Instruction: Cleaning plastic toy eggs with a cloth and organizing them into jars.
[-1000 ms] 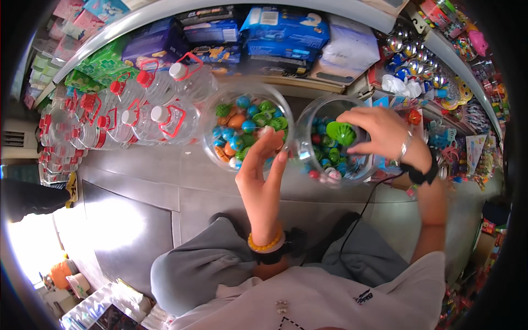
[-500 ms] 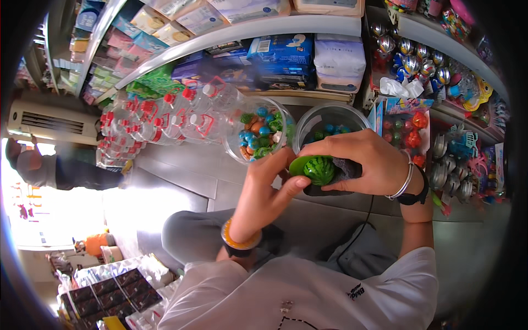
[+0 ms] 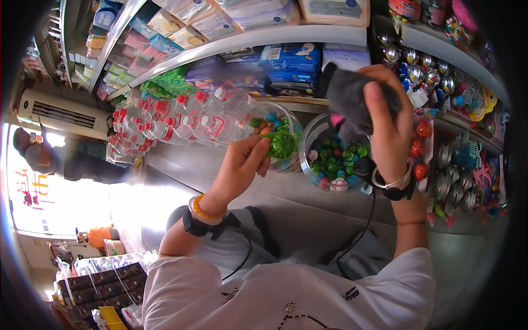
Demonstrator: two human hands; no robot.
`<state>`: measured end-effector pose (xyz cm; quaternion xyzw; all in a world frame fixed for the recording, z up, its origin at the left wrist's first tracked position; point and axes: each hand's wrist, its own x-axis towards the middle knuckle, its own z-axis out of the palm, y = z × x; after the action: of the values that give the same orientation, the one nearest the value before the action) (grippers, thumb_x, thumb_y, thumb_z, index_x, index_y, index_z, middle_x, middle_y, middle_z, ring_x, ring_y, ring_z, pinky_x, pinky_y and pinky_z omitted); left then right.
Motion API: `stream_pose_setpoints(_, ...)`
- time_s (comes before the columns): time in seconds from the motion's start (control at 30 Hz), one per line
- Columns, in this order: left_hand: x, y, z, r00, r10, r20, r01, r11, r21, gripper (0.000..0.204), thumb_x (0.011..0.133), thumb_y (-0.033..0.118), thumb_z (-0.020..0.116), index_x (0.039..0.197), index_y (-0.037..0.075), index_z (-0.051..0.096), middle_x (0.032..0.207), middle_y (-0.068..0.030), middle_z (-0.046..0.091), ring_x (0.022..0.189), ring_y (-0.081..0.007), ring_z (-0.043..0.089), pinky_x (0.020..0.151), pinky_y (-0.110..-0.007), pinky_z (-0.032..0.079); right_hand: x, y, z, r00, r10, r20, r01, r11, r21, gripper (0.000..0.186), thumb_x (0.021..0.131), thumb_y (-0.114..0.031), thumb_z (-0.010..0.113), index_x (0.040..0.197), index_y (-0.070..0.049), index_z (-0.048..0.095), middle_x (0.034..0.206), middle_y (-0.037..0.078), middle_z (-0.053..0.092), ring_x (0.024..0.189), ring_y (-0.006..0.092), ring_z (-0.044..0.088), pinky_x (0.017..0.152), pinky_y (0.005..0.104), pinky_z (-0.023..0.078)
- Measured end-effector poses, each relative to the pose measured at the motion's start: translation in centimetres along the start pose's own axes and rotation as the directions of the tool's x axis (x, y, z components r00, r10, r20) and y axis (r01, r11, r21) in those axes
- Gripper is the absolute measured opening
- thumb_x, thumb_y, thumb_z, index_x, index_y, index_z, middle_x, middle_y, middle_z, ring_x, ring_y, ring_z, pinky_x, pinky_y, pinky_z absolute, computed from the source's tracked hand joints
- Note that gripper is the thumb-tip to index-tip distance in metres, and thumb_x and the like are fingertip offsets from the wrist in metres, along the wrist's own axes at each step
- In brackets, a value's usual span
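Observation:
My left hand (image 3: 234, 173) pinches a green watermelon-striped ball (image 3: 284, 146) between thumb and fingers, in front of a clear round tub (image 3: 300, 131). Inside that tub lie blue, orange and green balls. My right hand (image 3: 389, 124) is raised, wrapped round a bunched dark grey cloth (image 3: 347, 102), with a small pink bit showing below it. Under the cloth stands a second clear round tub (image 3: 308, 171), filled with many small green balls (image 3: 333, 165) and a few red, blue and whitish ones. The cloth hides part of this tub's far side.
Large clear bottles with red caps (image 3: 187, 124) stand left of the tubs. Shelves of packaged goods (image 3: 291, 58) run along the back. Hanging toys (image 3: 456, 170) are at the right. A person (image 3: 71, 159) is at the far left; dark boxes (image 3: 102, 294) lie lower left.
My hands have parted. The right lifted the grey cloth up and away, uncovering the right tub's contents. My left hand moved left and up, holding the green ball in front of the left tub.

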<state>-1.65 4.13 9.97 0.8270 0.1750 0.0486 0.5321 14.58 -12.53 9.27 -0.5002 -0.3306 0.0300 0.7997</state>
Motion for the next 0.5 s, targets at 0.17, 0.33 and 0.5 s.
stream_pose_setpoints(0.17, 0.1, -3.6, -0.1, 0.998, 0.061, 0.003, -0.056, 0.931, -0.361, 0.019, 0.091, 0.014, 0.043, 0.086, -0.002, 0.052, 0.066, -0.0045, 0.055, 0.059, -0.0087, 0.052, 0.056, -0.02, 0.041, -2.1, 2.2, 5.4, 0.844, -0.287, 0.452, 0.444, 0.847, -0.293, 0.035, 0.086, -0.034, 0.048, 0.098, -0.001, 0.051, 0.113, 0.018, 0.047, 0.099, 0.0265, 0.05, 0.084, 0.0335, 0.038)
stream_pose_setpoints(0.33, 0.3, -4.9, -0.1, 0.956, 0.234, -0.179, -0.244, 0.969, -0.041, 0.02, 0.081, 0.0, 0.047, 0.1, -0.003, 0.052, 0.085, -0.0075, 0.058, 0.075, -0.0118, 0.055, 0.064, -0.025, 0.046, -4.2, 4.9, 8.8, 0.882, -0.158, 0.444, 0.36, 0.833, -0.419, 0.04, 0.079, -0.029, 0.059, 0.107, -0.003, 0.048, 0.118, 0.02, 0.044, 0.103, 0.0328, 0.05, 0.083, 0.0351, 0.041)
stream_pose_setpoints(0.5, -0.3, -5.0, -0.9, 0.977, 0.214, 0.023, -0.21, 0.971, -0.112, 0.018, 0.077, -0.004, 0.044, 0.091, -0.003, 0.054, 0.075, -0.0079, 0.06, 0.067, -0.0152, 0.058, 0.058, -0.027, 0.045, -3.8, 6.3, 8.7, 0.872, 0.081, 0.483, -0.012, 0.989, -0.144, 0.038, 0.077, -0.016, 0.061, 0.109, 0.001, 0.048, 0.109, 0.016, 0.054, 0.088, 0.0245, 0.061, 0.077, 0.0301, 0.046)
